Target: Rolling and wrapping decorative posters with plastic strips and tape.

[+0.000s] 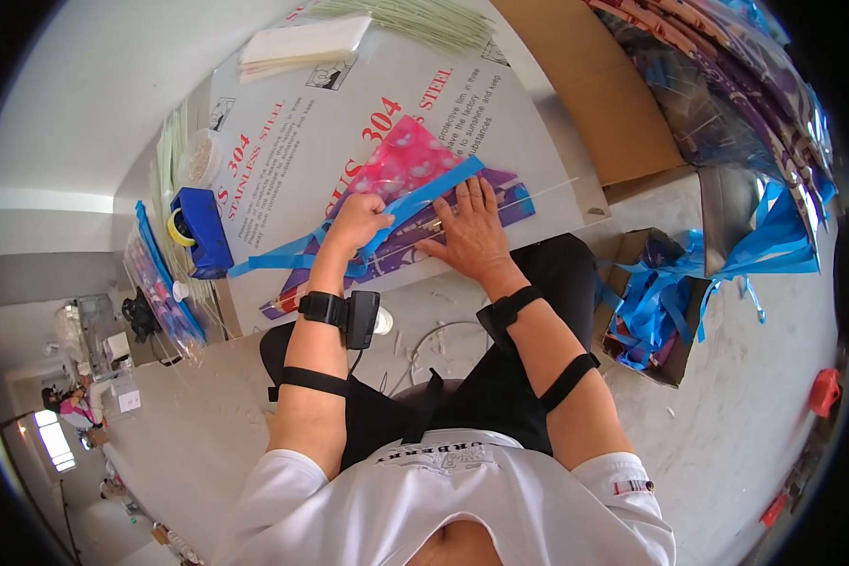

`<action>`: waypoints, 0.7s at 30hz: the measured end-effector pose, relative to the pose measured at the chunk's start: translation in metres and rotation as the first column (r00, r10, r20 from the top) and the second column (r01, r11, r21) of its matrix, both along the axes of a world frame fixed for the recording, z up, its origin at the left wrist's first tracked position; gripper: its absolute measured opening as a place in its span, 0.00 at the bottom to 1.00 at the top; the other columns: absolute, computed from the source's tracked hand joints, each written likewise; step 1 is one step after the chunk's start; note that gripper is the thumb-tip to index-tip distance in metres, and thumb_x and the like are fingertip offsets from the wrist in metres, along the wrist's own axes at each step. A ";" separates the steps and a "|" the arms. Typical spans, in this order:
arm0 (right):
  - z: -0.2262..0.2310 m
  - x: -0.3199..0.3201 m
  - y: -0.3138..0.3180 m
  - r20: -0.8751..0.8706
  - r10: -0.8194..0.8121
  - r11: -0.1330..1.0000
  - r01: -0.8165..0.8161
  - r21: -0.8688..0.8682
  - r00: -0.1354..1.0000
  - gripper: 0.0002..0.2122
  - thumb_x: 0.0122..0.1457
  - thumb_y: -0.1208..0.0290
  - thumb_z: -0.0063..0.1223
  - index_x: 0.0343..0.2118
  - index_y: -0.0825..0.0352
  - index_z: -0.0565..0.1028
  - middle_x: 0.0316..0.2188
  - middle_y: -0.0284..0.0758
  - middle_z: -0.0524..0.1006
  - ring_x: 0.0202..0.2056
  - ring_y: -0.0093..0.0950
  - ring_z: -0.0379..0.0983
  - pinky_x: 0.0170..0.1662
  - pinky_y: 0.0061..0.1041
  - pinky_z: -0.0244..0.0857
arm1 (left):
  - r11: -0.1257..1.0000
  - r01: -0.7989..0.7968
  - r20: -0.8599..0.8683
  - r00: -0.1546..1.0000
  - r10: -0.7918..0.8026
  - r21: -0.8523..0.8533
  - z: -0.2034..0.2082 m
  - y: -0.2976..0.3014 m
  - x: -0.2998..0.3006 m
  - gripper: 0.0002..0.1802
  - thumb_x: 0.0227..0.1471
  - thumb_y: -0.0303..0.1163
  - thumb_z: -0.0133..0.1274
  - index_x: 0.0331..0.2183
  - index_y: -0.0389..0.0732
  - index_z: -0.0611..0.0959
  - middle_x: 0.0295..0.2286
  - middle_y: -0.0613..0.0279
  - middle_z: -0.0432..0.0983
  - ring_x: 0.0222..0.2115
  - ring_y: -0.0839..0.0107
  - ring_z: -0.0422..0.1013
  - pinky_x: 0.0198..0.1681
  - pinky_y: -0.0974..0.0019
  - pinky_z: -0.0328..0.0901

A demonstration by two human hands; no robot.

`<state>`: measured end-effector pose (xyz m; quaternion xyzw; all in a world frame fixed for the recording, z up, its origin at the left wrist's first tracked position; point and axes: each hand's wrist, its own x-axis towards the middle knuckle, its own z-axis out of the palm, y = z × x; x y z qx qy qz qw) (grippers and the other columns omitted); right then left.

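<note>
My left hand (pixel 357 223) is closed in a pinch on a long blue strip (pixel 434 191) of thin film. The strip runs slantwise over a purple printed sheet (pixel 401 247), and a loose blue length trails off to the left. My right hand (pixel 474 228) lies flat with fingers spread, pressing on the purple sheet beside the strip, near its upper right end. From under the strip a pink sheet with pale dots (pixel 407 151) sticks out toward the far side. All this rests at the near edge of a film-covered table (pixel 292 179).
Left on the table stand a blue tape dispenser (pixel 202 241) and a clear round tub (pixel 200 158). White sheets (pixel 304 45) and thin pale green sticks (pixel 424 23) lie at the back. At right are a large cardboard box (pixel 599 99) and a carton of blue strips (pixel 649 316).
</note>
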<state>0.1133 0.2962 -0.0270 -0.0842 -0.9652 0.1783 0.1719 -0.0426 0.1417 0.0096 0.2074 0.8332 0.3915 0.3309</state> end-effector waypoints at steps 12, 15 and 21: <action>0.003 0.003 0.004 -0.044 0.008 0.997 -0.011 -0.078 0.999 0.36 0.47 0.47 0.60 0.52 0.70 0.66 0.56 0.49 0.60 0.60 0.47 0.50 0.64 0.42 0.40 | 0.994 -0.024 -0.053 0.998 0.018 -0.110 -0.005 -0.033 -0.014 0.06 0.45 0.24 0.57 0.21 0.34 0.78 0.14 0.61 0.70 0.15 0.75 0.67 0.19 0.67 0.60; 0.003 0.006 0.008 0.046 0.039 0.962 -0.025 -0.270 0.998 0.38 0.46 0.53 0.62 0.55 0.73 0.62 0.58 0.48 0.57 0.62 0.47 0.48 0.65 0.41 0.39 | 0.992 0.000 -0.157 0.987 -0.020 -0.126 -0.011 -0.031 -0.013 0.06 0.45 0.24 0.57 0.21 0.33 0.77 0.13 0.61 0.69 0.14 0.75 0.66 0.19 0.67 0.59; 0.002 -0.001 0.002 -0.118 -0.148 0.972 0.122 -0.200 0.982 0.42 0.48 0.53 0.61 0.62 0.67 0.52 0.63 0.46 0.50 0.64 0.45 0.42 0.65 0.47 0.36 | 0.984 -0.016 -0.042 0.999 0.009 -0.178 -0.002 -0.032 -0.014 0.07 0.45 0.24 0.57 0.20 0.34 0.76 0.13 0.62 0.67 0.13 0.75 0.64 0.17 0.67 0.58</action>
